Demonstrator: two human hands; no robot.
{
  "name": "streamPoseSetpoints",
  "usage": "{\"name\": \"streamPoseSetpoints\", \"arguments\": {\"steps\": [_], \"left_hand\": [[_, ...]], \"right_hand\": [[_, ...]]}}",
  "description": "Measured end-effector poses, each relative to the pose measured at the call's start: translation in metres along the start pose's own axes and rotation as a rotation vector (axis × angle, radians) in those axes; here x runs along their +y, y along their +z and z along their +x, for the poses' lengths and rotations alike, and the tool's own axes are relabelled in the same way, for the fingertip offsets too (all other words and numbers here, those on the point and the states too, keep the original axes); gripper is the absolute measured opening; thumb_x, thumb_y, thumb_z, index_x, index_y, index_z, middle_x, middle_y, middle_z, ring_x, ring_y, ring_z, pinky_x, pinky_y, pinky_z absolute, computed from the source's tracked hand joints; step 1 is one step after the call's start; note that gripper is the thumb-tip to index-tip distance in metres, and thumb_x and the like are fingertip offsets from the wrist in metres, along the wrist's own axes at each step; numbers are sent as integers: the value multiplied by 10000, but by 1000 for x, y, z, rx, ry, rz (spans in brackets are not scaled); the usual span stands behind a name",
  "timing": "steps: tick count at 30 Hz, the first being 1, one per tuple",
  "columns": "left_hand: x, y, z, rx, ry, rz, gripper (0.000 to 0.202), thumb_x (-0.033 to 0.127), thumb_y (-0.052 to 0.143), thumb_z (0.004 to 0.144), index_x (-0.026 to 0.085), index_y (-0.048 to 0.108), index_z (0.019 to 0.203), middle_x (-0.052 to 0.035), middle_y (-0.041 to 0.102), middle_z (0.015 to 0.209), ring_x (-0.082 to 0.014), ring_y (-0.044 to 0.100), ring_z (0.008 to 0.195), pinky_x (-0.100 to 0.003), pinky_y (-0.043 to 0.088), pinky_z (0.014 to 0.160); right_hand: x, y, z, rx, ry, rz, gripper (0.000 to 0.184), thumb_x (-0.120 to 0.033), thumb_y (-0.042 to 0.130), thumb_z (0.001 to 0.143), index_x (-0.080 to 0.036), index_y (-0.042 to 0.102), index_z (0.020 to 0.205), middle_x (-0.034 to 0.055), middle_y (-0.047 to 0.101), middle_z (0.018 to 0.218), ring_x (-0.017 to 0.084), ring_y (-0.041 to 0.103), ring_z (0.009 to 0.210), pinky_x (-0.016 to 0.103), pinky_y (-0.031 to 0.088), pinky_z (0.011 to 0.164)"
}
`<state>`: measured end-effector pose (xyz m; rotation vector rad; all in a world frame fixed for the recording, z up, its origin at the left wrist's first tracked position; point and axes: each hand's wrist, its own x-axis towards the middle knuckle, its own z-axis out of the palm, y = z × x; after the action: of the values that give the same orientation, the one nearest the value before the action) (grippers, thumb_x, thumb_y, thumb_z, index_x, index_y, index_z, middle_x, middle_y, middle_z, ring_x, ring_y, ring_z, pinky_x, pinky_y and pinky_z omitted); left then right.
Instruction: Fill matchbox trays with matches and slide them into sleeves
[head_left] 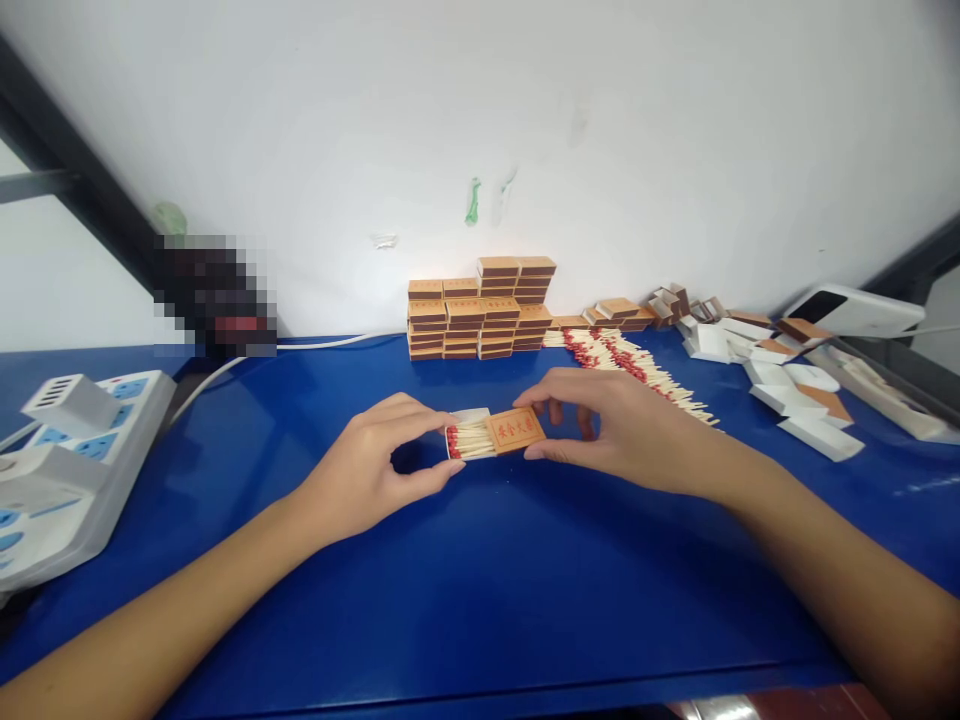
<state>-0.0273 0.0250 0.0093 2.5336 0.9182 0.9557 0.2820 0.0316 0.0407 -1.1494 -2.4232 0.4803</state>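
Between my hands is a matchbox, partly open, above the blue table. Its white inner tray point(471, 415), filled with red-tipped matches point(471, 438), sticks out to the left of the orange sleeve point(517, 430), which bears red characters. My left hand point(382, 460) pinches the tray's left end between thumb and fingers. With thumb and fingertips, my right hand point(600, 425) grips the sleeve's right end. The right half of the tray is hidden inside the sleeve.
Stacked matchboxes point(480, 315) stand against the wall. Loose matches point(630, 360) lie right of them. Empty white trays point(787, 390) and sleeves point(667, 303) are heaped at the right, near a white device point(862, 308). A power strip point(112, 480) with plugs and a white cable point(330, 345) occupy the left.
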Motion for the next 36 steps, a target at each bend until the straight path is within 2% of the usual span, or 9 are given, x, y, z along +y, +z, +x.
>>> {"name": "streamPoseSetpoints", "arguments": {"steps": [6, 10, 16, 21, 25, 27, 30, 33, 36], "left_hand": [[2, 2, -1, 33, -6, -15, 326, 342, 834, 952, 236, 775, 1254, -48, 814, 1146, -211, 729, 1012, -345, 602, 900], [3, 4, -2, 49, 34, -27, 372, 354, 861, 922, 228, 766, 1259, -43, 814, 1120, -200, 722, 997, -339, 599, 893], [6, 9, -3, 41, 62, -54, 497, 460, 905, 834, 231, 744, 1245, -26, 798, 1004, -198, 701, 917, -340, 590, 832], [6, 9, -5, 30, 4, -85, 580, 528, 933, 777, 254, 728, 1244, -15, 781, 999, -205, 709, 932, -343, 592, 856], [4, 7, -4, 55, -66, 34, 431, 364, 858, 926, 240, 697, 1307, -32, 762, 1063, -213, 711, 979, -366, 590, 901], [2, 7, -4, 61, -75, 98, 319, 283, 775, 976, 222, 699, 1280, -52, 754, 1098, -232, 699, 1017, -398, 590, 916], [-1, 7, -4, 20, -80, 144, 286, 266, 720, 1003, 217, 694, 1283, -86, 733, 1228, -264, 668, 1116, -464, 581, 987], [-3, 9, -4, -15, -69, 142, 316, 267, 699, 1020, 219, 677, 1331, -103, 708, 1318, -280, 643, 1197, -503, 565, 1048], [-3, 11, -4, -46, -67, 127, 337, 266, 702, 1019, 222, 670, 1352, -110, 712, 1331, -291, 642, 1221, -521, 566, 1058]], "right_hand": [[-7, 3, 1, 20, 51, 73, 346, -511, 837, 879, -245, 786, 1095, 21, 775, 920, 171, 673, 754, 296, 508, 670], [-18, 12, 1, -13, 71, 152, 346, -499, 827, 902, -252, 779, 1139, -4, 770, 874, 148, 661, 702, 282, 508, 659], [-30, 28, -2, -36, -21, 173, 376, -466, 759, 980, -271, 746, 1301, 33, 777, 982, 181, 696, 814, 293, 531, 703], [-32, 30, -2, -67, -56, 148, 386, -472, 761, 978, -270, 738, 1307, 44, 782, 1015, 198, 710, 841, 302, 536, 729], [-10, 16, 8, 92, 37, 12, 378, -479, 764, 961, -234, 755, 1249, 55, 790, 1006, 202, 689, 797, 318, 523, 722], [14, 5, 20, 211, 110, -70, 405, -497, 736, 970, -207, 751, 1252, 71, 785, 971, 218, 683, 786, 335, 518, 717], [52, -14, 41, 346, 213, -179, 456, -453, 745, 950, -141, 736, 1282, 102, 783, 950, 248, 699, 805, 367, 524, 754], [77, -23, 59, 360, 287, -178, 450, -393, 715, 964, -121, 721, 1323, 127, 797, 1013, 243, 714, 799, 372, 538, 765], [84, -20, 69, 376, 298, -169, 467, -397, 689, 981, -128, 704, 1362, 139, 807, 1053, 240, 719, 785, 384, 554, 777]]}}
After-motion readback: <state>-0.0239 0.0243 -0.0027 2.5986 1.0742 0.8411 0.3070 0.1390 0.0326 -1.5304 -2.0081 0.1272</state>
